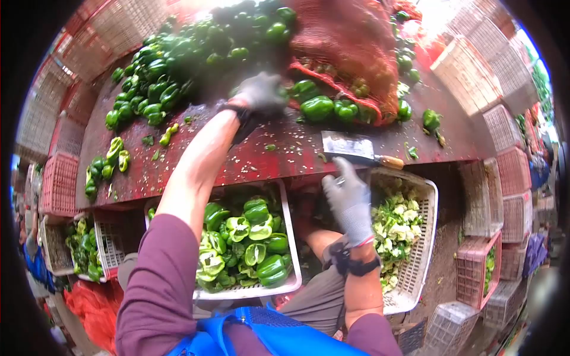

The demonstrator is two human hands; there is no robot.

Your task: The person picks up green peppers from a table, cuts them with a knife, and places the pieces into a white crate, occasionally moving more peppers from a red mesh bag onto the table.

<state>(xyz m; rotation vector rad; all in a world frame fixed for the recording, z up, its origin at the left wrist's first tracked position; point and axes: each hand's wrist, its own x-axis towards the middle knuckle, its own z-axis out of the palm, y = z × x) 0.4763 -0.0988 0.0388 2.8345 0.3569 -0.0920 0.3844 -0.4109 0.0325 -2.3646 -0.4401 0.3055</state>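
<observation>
My left hand (261, 93), in a grey glove, reaches across the red table beside the big pile of green bell peppers (157, 89). Motion smears its fingers, so I cannot make out whether they hold anything. Below the table's front edge is my gloved right hand (347, 199), fingers apart and nothing seen in it. Just above its fingertips lies a cleaver (350, 146) with a wooden handle, flat on the table. A white crate (291, 249) of whole and cut peppers stands in front of me. To its right, another white crate (428, 237) contains pale cores and trimmings.
A red mesh sack (350, 47) lies on the table (237, 172) with peppers at its mouth. Seeds and scraps are scattered over the tabletop. Stacked plastic crates (469, 74) line both sides. Red netting (95, 308) is heaped at lower left.
</observation>
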